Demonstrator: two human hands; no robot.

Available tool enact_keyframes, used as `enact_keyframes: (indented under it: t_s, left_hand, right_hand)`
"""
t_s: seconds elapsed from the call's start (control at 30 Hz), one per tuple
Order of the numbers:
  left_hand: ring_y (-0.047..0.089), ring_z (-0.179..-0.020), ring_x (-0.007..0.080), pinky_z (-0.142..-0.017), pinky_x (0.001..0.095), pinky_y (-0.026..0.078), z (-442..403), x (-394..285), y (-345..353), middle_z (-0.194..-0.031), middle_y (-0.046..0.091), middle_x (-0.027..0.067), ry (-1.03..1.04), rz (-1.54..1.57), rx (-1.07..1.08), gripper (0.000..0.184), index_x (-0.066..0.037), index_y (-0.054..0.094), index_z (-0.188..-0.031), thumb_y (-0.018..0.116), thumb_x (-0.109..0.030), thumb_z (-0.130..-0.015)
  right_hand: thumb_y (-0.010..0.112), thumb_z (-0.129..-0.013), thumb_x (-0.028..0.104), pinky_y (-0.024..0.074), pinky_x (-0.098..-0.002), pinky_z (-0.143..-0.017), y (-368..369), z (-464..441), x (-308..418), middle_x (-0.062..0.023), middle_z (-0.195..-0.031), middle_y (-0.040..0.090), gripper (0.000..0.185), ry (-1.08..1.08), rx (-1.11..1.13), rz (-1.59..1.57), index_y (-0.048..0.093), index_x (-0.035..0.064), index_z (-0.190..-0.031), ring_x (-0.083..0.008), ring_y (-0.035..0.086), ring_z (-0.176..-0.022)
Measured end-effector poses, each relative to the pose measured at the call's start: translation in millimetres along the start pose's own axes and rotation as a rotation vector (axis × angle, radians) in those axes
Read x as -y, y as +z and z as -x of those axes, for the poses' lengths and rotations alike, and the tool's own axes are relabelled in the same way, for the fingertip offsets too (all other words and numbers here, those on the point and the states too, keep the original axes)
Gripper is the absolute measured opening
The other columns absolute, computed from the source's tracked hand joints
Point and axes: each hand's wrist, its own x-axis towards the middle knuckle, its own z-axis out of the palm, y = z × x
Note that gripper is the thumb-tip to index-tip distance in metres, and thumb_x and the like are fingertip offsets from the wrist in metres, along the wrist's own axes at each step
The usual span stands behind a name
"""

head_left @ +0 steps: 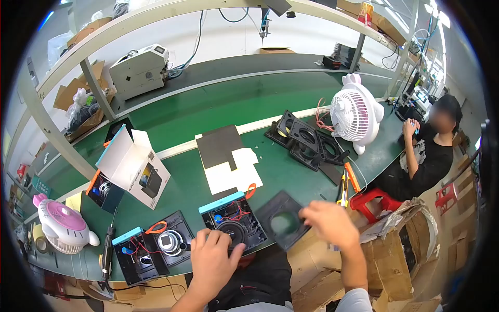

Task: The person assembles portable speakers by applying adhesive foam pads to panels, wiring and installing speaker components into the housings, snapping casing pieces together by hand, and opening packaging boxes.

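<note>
At the bench's front edge, my left hand (213,257) has its thumb and fingers curled on the rim of a round black speaker (232,234). The speaker lies over an open black housing (254,229) with a blue top, an orange strap and red wires. To the right, my right hand (330,223) pinches the edge of a square black panel (280,200) with a round hole, slightly blurred. Left of my left hand, a second opened housing (136,255) lies beside a silver-and-white speaker (170,242).
Black square frames (306,140) pile up beyond the panel, near a white fan (356,114). A pink-and-white fan (62,221), a soldering iron (107,252) and an open carton (140,171) stand left. Yellow cutters (342,190) lie right. A co-worker (431,151) sits at the far right.
</note>
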Motion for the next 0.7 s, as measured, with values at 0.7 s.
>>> enact_keyframes:
  t_s: [0.7]
  left_hand:
    - [0.053,-0.062,0.0079,-0.051,0.0253,0.038,-3,10,-23,-0.087,0.066,0.0049,-0.472,1.298,0.144,0.027,0.001,0.062,-0.096,0.055,-0.024,-0.104]
  right_hand:
    - [0.077,-0.09,0.032,0.0552,-0.0367,-0.072,35,3,106,-0.0167,-0.115,0.059,0.06,0.112,-0.172,-0.97,0.053,0.0024,-0.136,-0.0249,0.066,-0.079]
